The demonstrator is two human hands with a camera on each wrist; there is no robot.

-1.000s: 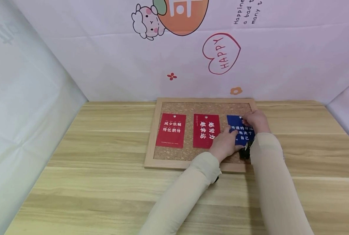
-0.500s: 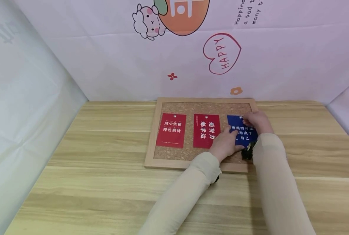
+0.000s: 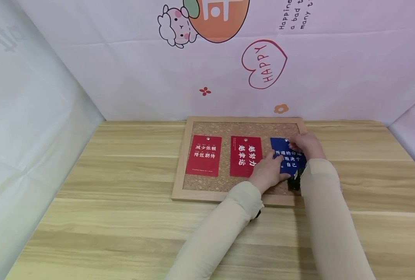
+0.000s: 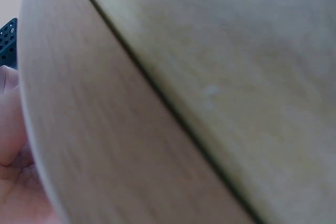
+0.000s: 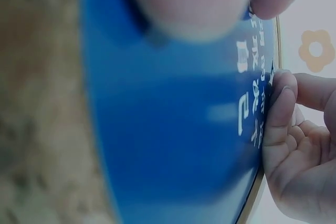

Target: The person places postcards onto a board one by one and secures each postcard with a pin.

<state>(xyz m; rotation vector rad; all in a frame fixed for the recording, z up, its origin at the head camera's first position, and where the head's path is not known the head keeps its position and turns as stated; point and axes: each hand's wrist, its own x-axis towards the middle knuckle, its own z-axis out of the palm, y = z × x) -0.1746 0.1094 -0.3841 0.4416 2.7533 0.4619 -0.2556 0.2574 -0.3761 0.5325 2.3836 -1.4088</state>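
A wood-framed corkboard [image 3: 225, 186] lies on the table. A blue card [image 3: 291, 169] with white characters hangs at its right side, under a silver thumbtack [image 3: 286, 140]. My left hand [image 3: 268, 170] rests on the card with fingers spread; its thumb [image 5: 194, 3] looms large in the right wrist view. My right hand [image 3: 308, 144] reaches over the card's top right corner, thumb and index fingertips together right beside the tack. I cannot tell whether they pinch it. In the left wrist view, part of the left hand [image 4: 18, 192] shows past the board's wooden frame [image 4: 105, 108].
Two red cards, one at left [image 3: 204, 163] and one in the middle [image 3: 237, 169], are tacked to the corkboard. A black wrist camera [image 3: 293, 183] is by the right cuff. Behind the wooden table [image 3: 123, 217] stands a printed white backdrop [image 3: 141, 77].
Over the last second my right hand and forearm have shifted slightly right, then stayed still. My left hand keeps its place on the blue card.
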